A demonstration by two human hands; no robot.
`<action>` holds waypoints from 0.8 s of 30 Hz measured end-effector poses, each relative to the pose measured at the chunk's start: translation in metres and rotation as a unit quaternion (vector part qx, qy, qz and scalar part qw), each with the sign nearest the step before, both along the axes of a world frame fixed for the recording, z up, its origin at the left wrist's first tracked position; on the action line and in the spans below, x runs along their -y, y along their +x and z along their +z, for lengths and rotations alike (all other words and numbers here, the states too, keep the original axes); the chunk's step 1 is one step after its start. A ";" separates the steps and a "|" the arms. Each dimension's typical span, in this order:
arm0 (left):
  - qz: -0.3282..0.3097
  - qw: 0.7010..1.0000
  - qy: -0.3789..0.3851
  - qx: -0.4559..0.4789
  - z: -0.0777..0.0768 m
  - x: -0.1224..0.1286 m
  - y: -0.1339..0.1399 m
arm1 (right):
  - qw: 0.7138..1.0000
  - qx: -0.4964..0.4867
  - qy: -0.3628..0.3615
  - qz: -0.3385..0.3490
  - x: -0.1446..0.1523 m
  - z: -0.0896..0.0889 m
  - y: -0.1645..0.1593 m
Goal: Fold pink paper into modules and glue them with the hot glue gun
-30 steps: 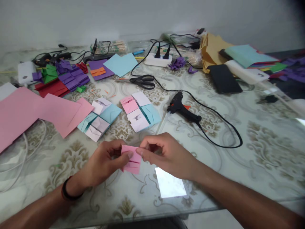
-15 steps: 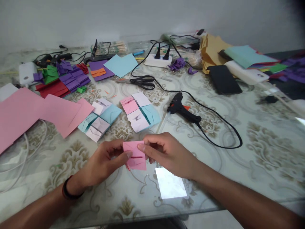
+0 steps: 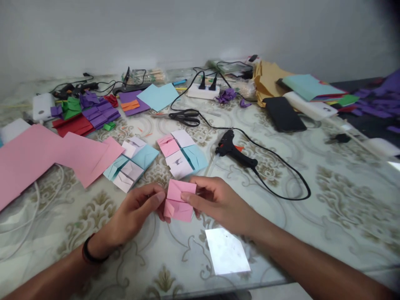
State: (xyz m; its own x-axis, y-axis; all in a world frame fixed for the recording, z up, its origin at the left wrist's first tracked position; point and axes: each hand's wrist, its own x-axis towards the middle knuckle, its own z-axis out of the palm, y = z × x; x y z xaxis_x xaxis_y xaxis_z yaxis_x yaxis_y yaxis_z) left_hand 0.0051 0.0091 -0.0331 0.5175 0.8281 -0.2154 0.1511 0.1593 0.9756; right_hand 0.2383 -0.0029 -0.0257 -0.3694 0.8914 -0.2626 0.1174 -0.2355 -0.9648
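Observation:
A small square of folded pink paper point(image 3: 181, 207) is held up over the table, with a crease across its middle and a flap lifted at the lower left. My right hand point(image 3: 215, 202) pinches its right side, thumb on the front and fingers behind. At the left edge, my left hand point(image 3: 140, 210) has its fingers partly behind the paper and its thumb beside it. Just beyond lie two four-square pieces of folded paper: a white and light blue one point(image 3: 145, 156) and a pink, white and light blue one point(image 3: 196, 156).
A black glue gun point(image 3: 239, 154) with a looping cord lies to the right. Black scissors point(image 3: 187, 117), a power strip point(image 3: 203, 91) and a phone point(image 3: 285, 114) are farther back. Pink sheets point(image 3: 28, 158) spread at left. A bright white patch point(image 3: 227, 251), paper or reflection, shows in front.
My left thumb has come off the front of the pink paper to its left edge, and the lower-left flap now stands up. The view has tilted up slightly.

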 end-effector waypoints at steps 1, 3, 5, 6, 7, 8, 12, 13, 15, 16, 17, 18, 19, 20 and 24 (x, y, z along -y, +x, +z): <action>0.016 1.000 0.002 -0.004 -0.001 0.000 0.000 | 1.000 -0.010 0.001 -0.012 -0.002 0.002 0.001; 0.037 0.999 0.013 -0.025 -0.002 -0.001 0.000 | 0.999 -0.024 0.010 -0.030 -0.004 0.004 0.005; 0.041 0.997 0.034 -0.053 -0.003 -0.003 -0.001 | 0.999 -0.031 0.022 -0.037 -0.006 0.007 0.008; 0.041 0.996 0.048 -0.065 -0.002 -0.004 -0.002 | 0.998 -0.032 0.025 -0.039 -0.006 0.008 0.010; 0.040 0.994 0.062 -0.075 -0.002 -0.004 -0.003 | 0.998 -0.033 0.026 -0.041 -0.007 0.009 0.011; 0.040 0.993 0.075 -0.081 -0.002 -0.004 -0.004 | 0.998 -0.035 0.026 -0.042 -0.007 0.009 0.012; 0.031 0.991 0.104 -0.081 -0.006 -0.004 -0.009 | 0.998 -0.046 0.001 -0.040 -0.008 0.010 0.011; 0.029 0.991 0.103 -0.075 -0.007 -0.004 -0.009 | 0.998 -0.049 -0.005 -0.041 -0.008 0.010 0.010; 0.034 0.993 0.097 -0.059 -0.008 -0.004 -0.008 | 0.997 -0.055 -0.011 -0.046 -0.008 0.010 0.009; 0.038 0.994 0.094 -0.051 -0.008 -0.005 -0.007 | 0.997 -0.058 -0.012 -0.050 -0.009 0.009 0.009; 0.041 0.994 0.093 -0.045 -0.007 -0.005 -0.006 | 0.996 -0.063 -0.011 -0.054 -0.009 0.009 0.009; 0.044 0.994 0.092 -0.043 -0.007 -0.006 -0.005 | 0.996 -0.068 -0.011 -0.055 -0.009 0.008 0.009; 0.046 0.994 0.090 -0.042 -0.007 -0.006 -0.004 | 0.996 -0.071 -0.010 -0.054 -0.009 0.008 0.009; 0.048 0.995 0.084 -0.039 -0.007 -0.007 -0.004 | 0.996 -0.072 -0.009 -0.049 -0.009 0.007 0.009; 0.042 0.998 0.034 0.020 -0.010 -0.006 -0.007 | 0.997 -0.073 -0.010 -0.020 -0.007 0.004 0.006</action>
